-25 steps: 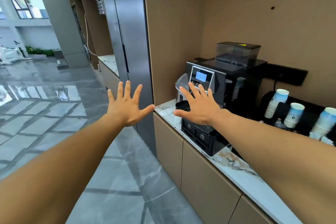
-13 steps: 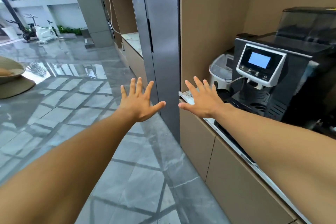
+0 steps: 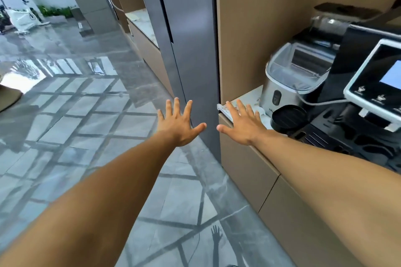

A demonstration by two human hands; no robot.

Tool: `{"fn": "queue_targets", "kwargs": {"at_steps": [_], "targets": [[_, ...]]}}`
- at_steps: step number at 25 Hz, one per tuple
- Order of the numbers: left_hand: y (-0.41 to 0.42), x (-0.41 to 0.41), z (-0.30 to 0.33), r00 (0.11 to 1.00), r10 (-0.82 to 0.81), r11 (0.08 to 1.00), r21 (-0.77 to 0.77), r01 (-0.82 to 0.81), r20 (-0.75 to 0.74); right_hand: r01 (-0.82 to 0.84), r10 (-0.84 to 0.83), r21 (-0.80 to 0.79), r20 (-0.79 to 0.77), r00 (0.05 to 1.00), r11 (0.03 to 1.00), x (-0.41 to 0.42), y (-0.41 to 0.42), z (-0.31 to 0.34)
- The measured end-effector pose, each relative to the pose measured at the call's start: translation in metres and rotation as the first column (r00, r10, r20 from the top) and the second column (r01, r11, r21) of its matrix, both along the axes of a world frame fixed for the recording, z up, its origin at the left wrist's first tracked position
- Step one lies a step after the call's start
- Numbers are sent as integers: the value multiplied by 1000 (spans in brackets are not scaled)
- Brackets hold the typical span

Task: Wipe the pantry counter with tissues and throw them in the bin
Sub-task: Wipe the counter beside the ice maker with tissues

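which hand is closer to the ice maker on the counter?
Right. The right hand is spread open over the counter edge, just in front of the ice maker. The left hand is out over the floor, past the cabinet's corner, farther away.

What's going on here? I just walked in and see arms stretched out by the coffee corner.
A person holds both hands out, fingers spread and empty. The left hand hangs over the floor; the right hand is over the counter end, near the coffee machine. No tissue is in hand, so wiping hasn't started.
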State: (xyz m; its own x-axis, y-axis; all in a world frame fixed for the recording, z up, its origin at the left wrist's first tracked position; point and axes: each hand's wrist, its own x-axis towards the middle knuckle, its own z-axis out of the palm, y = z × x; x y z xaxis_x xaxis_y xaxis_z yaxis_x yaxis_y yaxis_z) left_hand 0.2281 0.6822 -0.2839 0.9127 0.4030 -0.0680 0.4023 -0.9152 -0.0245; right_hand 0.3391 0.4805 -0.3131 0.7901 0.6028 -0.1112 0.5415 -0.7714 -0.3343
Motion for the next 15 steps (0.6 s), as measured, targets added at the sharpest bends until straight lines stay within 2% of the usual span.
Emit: {"fn": "queue_targets", "kwargs": {"at_steps": [3,9,12,15], "targets": [[16,44,-31,998,-46,999,-28,45,-34,61,-63,-34,-78,995,998,23,2,-27],[27,140,-100,958,-263,963,-91,254,-114,245,-259,-90,-209,943,965,63,7,-80],[28,189,-127,891,-426,901,-159,403,-154,362,-384,-131,-236,893,923,83,13,-100],[25,230,-141,794,-590,801,-236,550,-151,478,-507,-171,-216,835,861,102,16,-111]]}}
